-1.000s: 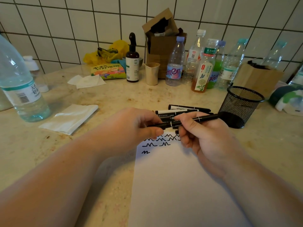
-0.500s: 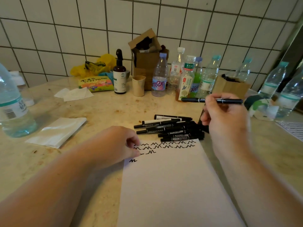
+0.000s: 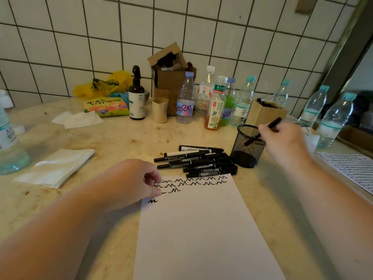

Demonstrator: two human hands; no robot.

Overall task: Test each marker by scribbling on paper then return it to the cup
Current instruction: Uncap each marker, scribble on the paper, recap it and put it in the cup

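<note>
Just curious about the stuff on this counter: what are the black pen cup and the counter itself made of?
The pen cup looks like black-coated metal wire mesh: you can see through its fine grid. The counter seems polished beige stone or a stone-look composite, mottled and faintly glossy; which one I cannot tell.

The cup (image 3: 247,150) is black wire mesh, matt. The markers (image 3: 198,163) have smooth black plastic barrels with a slight sheen. The paper (image 3: 201,229) is plain white and matt. The table (image 3: 121,142) looks like polished, speckled beige stone, stained in places. Glossy white tiles (image 3: 101,37) cover the wall.
</note>
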